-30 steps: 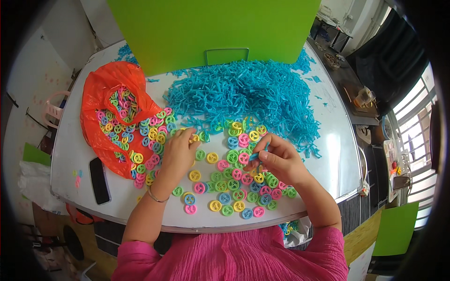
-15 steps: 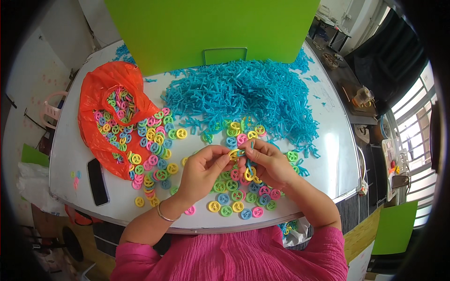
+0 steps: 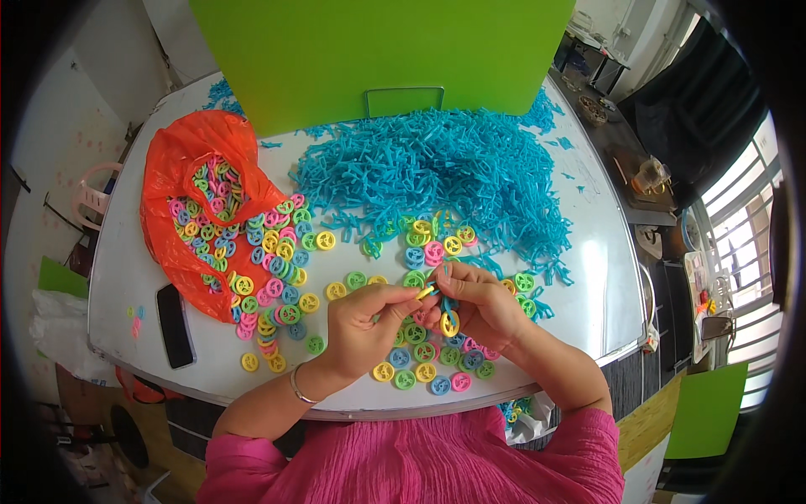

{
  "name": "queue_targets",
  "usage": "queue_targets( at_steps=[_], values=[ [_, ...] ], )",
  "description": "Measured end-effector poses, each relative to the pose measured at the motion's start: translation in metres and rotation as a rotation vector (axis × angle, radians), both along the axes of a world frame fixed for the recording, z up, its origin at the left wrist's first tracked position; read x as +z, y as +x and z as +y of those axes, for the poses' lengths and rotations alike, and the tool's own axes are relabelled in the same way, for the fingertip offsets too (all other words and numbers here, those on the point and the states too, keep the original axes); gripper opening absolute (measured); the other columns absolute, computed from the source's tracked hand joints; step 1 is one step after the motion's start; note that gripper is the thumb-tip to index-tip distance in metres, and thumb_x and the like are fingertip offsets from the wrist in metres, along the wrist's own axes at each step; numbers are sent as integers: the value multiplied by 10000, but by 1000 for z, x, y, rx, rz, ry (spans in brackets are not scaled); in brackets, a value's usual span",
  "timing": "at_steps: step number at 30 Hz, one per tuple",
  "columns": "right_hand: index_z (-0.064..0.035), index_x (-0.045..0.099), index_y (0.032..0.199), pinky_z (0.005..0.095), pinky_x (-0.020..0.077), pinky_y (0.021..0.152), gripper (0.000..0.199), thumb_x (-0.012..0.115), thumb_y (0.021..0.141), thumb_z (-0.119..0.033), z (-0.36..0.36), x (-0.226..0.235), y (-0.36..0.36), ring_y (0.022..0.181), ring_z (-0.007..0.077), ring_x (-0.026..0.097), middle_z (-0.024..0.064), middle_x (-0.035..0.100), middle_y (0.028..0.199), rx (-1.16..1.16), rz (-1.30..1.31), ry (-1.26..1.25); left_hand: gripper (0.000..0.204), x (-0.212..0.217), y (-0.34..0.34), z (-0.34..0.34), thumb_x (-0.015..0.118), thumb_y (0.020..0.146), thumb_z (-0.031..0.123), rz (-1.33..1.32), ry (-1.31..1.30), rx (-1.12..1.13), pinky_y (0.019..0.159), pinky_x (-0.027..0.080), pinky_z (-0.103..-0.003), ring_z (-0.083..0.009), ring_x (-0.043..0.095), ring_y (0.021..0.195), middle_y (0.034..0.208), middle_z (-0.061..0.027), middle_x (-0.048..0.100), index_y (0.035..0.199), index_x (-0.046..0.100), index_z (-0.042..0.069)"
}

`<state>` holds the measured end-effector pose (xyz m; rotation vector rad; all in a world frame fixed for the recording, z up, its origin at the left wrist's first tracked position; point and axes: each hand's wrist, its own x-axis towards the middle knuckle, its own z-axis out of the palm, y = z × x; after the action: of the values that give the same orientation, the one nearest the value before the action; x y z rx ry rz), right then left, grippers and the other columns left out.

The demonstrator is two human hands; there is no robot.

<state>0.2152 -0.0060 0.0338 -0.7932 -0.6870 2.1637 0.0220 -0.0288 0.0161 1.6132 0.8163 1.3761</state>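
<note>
Between the thumb and fingers of my left hand [image 3: 363, 326] is a small yellow plastic wheel [image 3: 425, 293], seen nearly edge-on. My right hand [image 3: 482, 307] pinches a small blue plastic piece [image 3: 449, 303], which has a second yellow wheel [image 3: 450, 325] at its lower end. The first wheel meets the blue piece at my fingertips; whether it is seated on it is hidden by the fingers. Both hands are held above loose wheels [image 3: 405, 379] in yellow, green, pink and blue on the white table [image 3: 537, 370].
A large heap of blue plastic pieces [image 3: 437, 164] lies before a green board [image 3: 378, 50] with a metal handle. On the left, an orange-red plastic bag [image 3: 164, 160] spills many coloured wheels. A dark phone [image 3: 175, 328] lies near the table's left edge.
My left hand has turned and the yellow wheel in it has tilted edge-on. Both hands have come slightly lower and nearer to me, uncovering several wheels behind them.
</note>
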Motion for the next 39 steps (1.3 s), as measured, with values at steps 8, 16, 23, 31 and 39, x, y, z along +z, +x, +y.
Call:
queue_targets(
  at_steps=[8, 16, 23, 31, 39],
  values=[
    [-18, 552, 991, 331, 525, 707, 140, 478, 979, -136, -5, 1, -6, 755, 217, 648, 136, 643, 832, -60, 37, -91, 102, -2, 4, 2, 629, 893, -16, -150, -246, 1, 677, 531, -241, -125, 657, 764, 851, -70, 690, 992, 650, -31],
    [14, 570, 988, 330, 523, 709, 144, 493, 967, -106, -10, 0, -11, 766, 215, 650, 147, 652, 856, -117, -128, 124, 120, 3, -1, 4, 638, 912, 71, -172, -459, 5, 715, 538, -234, -119, 661, 773, 848, -67, 686, 978, 635, -29],
    [23, 582, 977, 312, 521, 685, 178, 525, 973, -145, -13, 15, -11, 766, 192, 647, 118, 650, 859, -135, -157, 174, 128, -2, 1, -3, 644, 890, 13, -185, -255, 49, 704, 533, -230, -115, 658, 802, 876, -68, 692, 1013, 648, -22],
    [-26, 594, 973, 270, 501, 679, 96, 572, 951, -117, -10, 15, 1, 774, 133, 624, 80, 656, 925, -215, -142, 304, 218, 16, 12, 9, 665, 840, -20, -296, -26, 209, 798, 544, -313, -199, 651, 941, 1057, -100, 660, 1055, 670, 20],
    [-8, 629, 1125, 258, 512, 710, 235, 644, 904, -89, -27, 78, 69, 812, 140, 659, 72, 690, 945, 508, -755, 904, 318, 25, -79, 33, 753, 759, 194, 1160, -73, 165, 736, 495, -354, -253, 618, 924, 985, -114, 632, 1010, 634, 40]
  ],
)
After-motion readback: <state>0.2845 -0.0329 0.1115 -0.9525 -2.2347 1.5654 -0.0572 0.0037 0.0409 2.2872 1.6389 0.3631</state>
